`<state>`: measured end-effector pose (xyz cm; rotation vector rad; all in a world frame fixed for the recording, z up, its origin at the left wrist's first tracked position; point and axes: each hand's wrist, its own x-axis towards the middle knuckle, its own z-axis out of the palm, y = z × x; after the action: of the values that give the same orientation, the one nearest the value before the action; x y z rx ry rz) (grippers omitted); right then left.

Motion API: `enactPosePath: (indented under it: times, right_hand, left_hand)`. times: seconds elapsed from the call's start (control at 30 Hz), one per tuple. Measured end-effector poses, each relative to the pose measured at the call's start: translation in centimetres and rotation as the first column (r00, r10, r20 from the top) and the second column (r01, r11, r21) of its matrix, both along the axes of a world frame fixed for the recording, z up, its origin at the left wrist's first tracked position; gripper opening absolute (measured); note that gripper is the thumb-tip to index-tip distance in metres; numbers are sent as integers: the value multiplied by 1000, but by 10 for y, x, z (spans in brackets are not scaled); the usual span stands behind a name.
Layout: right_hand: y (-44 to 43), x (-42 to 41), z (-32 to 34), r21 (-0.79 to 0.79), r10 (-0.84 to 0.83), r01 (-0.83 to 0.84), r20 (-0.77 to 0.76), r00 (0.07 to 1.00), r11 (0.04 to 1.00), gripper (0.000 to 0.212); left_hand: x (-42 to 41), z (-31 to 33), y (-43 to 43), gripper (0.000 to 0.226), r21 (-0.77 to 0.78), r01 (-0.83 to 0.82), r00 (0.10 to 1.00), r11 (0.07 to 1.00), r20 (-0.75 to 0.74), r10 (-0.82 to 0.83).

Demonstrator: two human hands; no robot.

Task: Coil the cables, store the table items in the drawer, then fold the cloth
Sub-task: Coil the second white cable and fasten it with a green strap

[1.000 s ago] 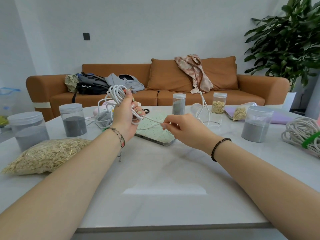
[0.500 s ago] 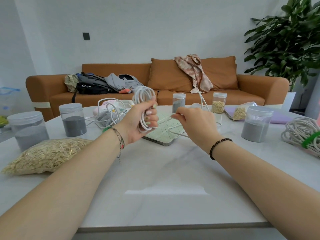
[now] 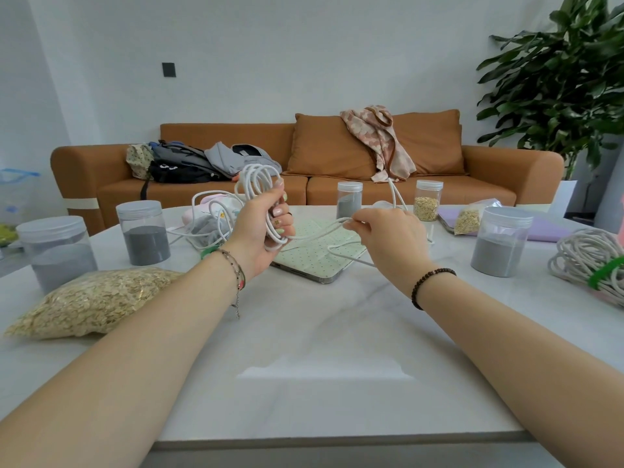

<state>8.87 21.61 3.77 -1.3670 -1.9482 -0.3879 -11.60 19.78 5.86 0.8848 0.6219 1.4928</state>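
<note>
My left hand [image 3: 261, 228] is closed around a coil of white cable [image 3: 256, 180], holding its loops upright above the table. My right hand [image 3: 388, 234] pinches the loose run of the same cable just to the right, and the strand stretches between both hands. More of that cable trails over a green dotted tablet [image 3: 317, 258] and rises behind my right hand. A second bundle of white cable [image 3: 216, 221] lies tangled behind my left wrist. A thick grey rope coil [image 3: 587, 261] with a green tie sits at the table's right edge.
On the white marble table [image 3: 304, 332] stand jars of grey powder [image 3: 145, 236] [image 3: 501, 244] [image 3: 54, 248] [image 3: 349, 201], a jar of oats [image 3: 428, 204], and bags of oats [image 3: 91, 298] [image 3: 467, 219]. A purple item [image 3: 540, 229] lies back right. An orange sofa [image 3: 337, 163] holds clothes.
My left hand has tilted the coil upright and moved slightly right. My right hand has drawn the loose cable to the right, away from the coil.
</note>
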Motion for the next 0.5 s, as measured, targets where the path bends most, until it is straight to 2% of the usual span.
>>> enactPosePath:
  times: [0.1, 0.2, 0.33, 0.5]
  right_hand:
    - [-3, 2, 3, 15, 35, -36, 16, 999, 999, 39]
    - [-5, -2, 3, 14, 85, -85, 27, 996, 996, 37]
    - [-6, -6, 2, 41, 166, -168, 42, 985, 985, 32]
    - [-9, -8, 4, 50, 198, -202, 78, 977, 978, 27]
  left_hand:
    - [-3, -2, 5, 37, 12, -93, 995, 996, -29, 93]
    - [-2, -7, 8, 36, -1, -130, 984, 992, -127, 129]
    - [3, -10, 7, 29, -12, -127, 960, 992, -254, 120]
    - [12, -9, -2, 41, -38, -82, 927, 996, -371, 62]
